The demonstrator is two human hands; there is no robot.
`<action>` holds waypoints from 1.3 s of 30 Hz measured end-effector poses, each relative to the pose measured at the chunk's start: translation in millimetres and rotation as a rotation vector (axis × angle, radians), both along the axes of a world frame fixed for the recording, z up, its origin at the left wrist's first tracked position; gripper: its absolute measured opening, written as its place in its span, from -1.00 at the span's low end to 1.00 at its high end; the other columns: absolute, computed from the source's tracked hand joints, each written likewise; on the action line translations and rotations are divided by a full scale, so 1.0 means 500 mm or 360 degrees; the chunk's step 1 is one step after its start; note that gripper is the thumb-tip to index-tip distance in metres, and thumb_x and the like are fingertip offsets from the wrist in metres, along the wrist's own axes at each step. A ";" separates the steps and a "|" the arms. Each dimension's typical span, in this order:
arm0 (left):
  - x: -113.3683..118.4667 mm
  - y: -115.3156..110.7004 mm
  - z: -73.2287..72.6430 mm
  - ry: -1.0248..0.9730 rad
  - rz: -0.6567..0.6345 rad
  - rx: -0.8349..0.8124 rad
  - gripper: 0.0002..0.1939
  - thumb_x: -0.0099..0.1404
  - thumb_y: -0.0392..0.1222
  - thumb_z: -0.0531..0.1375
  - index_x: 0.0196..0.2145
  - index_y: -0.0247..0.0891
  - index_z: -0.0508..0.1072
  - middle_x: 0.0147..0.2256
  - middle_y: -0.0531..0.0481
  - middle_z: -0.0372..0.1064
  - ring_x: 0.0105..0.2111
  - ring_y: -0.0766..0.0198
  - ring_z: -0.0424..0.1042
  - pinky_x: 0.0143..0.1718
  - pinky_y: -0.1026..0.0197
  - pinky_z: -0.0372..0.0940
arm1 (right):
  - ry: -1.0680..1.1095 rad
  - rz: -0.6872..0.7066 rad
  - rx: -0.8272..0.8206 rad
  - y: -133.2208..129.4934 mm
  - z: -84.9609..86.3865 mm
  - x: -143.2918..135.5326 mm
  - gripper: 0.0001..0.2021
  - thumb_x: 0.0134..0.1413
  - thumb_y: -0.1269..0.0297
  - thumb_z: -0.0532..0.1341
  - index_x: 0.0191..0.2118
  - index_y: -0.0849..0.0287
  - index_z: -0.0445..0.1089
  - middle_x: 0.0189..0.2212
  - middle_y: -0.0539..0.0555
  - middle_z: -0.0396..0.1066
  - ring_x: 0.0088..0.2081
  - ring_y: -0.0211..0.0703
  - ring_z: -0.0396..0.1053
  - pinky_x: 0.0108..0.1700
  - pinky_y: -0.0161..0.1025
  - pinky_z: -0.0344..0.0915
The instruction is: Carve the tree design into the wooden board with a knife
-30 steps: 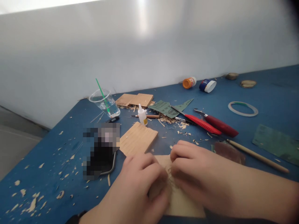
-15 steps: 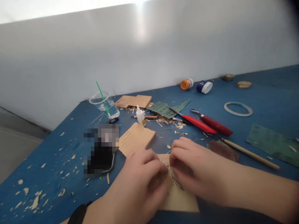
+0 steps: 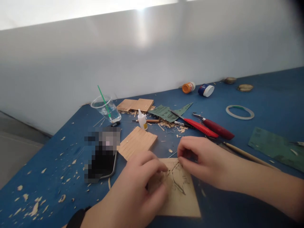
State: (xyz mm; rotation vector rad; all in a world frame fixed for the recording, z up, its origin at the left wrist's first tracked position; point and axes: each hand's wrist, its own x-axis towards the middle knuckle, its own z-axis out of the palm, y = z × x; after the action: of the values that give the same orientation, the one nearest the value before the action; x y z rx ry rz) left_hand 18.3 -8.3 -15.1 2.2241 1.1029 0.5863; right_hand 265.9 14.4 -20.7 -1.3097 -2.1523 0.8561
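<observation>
A pale square wooden board [image 3: 187, 204] lies in front of me, with thin dark twig pieces [image 3: 178, 186] and some dark marks on its face. My left hand [image 3: 140, 190] rests over the board's left side, fingers loosely bent, index fingertip beside the twigs and thumb apart from it. At the board's upper right edge, my right hand [image 3: 201, 160] pinches thumb and index finger together at the upper end of a thin dark twig [image 3: 175, 166]. Its other fingers are curled in.
Beyond the board are a wood block [image 3: 139, 142], a small glue bottle [image 3: 142, 120], a red-handled cutter [image 3: 200, 127] and a carving knife [image 3: 218, 127]. A cup with straw [image 3: 114, 112] and a phone [image 3: 103, 164] stand left. Sandpaper [image 3: 273, 147] and a tape ring [image 3: 239, 117] lie right.
My right hand has moved up and right, away from my left hand, uncovering the twigs and marks on the board. My left hand has shifted slightly left and its thumb and index have parted.
</observation>
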 end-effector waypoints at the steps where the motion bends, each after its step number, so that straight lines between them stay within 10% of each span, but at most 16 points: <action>1: -0.001 0.000 0.000 -0.0044 0.0030 0.0018 -0.72 0.33 -0.37 0.21 -0.05 -0.11 0.56 -0.12 0.00 0.49 -0.13 0.17 0.51 -0.11 0.17 0.39 | 0.0055 -0.0010 -0.0044 -0.005 0.006 -0.006 -0.90 0.14 0.45 0.23 -0.35 0.10 0.38 -0.39 -0.03 0.43 -0.37 -0.18 0.35 -0.36 -0.23 0.25; 11: 0.000 0.007 0.013 -0.0158 0.0017 -0.0018 -0.82 0.52 -0.22 0.19 -0.19 -0.14 0.61 -0.36 0.08 0.56 -0.38 0.29 0.49 -0.33 0.27 0.31 | 0.0708 0.0089 -0.0407 -0.027 0.006 -0.040 -0.90 0.27 0.23 0.30 -0.26 0.11 0.48 -0.38 0.02 0.49 -0.34 -0.15 0.41 -0.34 -0.24 0.33; 20: -0.004 0.003 0.004 -0.0350 0.0149 0.0052 -0.80 0.36 -0.36 0.29 -0.19 -0.07 0.65 -0.34 0.18 0.64 -0.39 0.37 0.56 -0.32 0.39 0.36 | 0.0742 0.0140 -0.0298 -0.035 0.003 -0.033 -0.95 0.20 0.39 0.31 -0.30 0.11 0.49 -0.40 -0.01 0.48 -0.36 -0.19 0.40 -0.33 -0.26 0.31; 29: 0.003 0.008 0.008 -0.0545 0.0175 -0.0478 -0.88 0.41 -0.14 0.31 -0.17 -0.15 0.67 -0.32 0.02 0.64 -0.34 0.23 0.57 -0.32 0.32 0.44 | 0.0691 0.0232 0.0089 -0.037 -0.001 -0.027 -0.87 0.26 0.48 0.30 -0.27 0.08 0.45 -0.35 -0.07 0.46 -0.33 -0.28 0.42 -0.28 -0.31 0.33; 39: -0.011 -0.007 0.013 -0.0501 0.0051 0.0220 -0.64 0.31 -0.44 0.23 -0.10 0.02 0.62 -0.23 0.19 0.64 -0.25 0.37 0.65 -0.14 0.42 0.48 | 0.0670 0.0139 -0.0102 -0.053 -0.017 -0.036 -0.80 0.10 0.57 0.32 -0.33 0.07 0.45 -0.40 -0.11 0.45 -0.37 -0.28 0.38 -0.32 -0.33 0.30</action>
State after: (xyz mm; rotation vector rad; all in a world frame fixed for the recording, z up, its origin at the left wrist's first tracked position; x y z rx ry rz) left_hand 13.0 -12.0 -8.6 2.1354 0.9601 1.0141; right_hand 248.0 -12.0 -29.3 -0.9630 -1.8702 1.1305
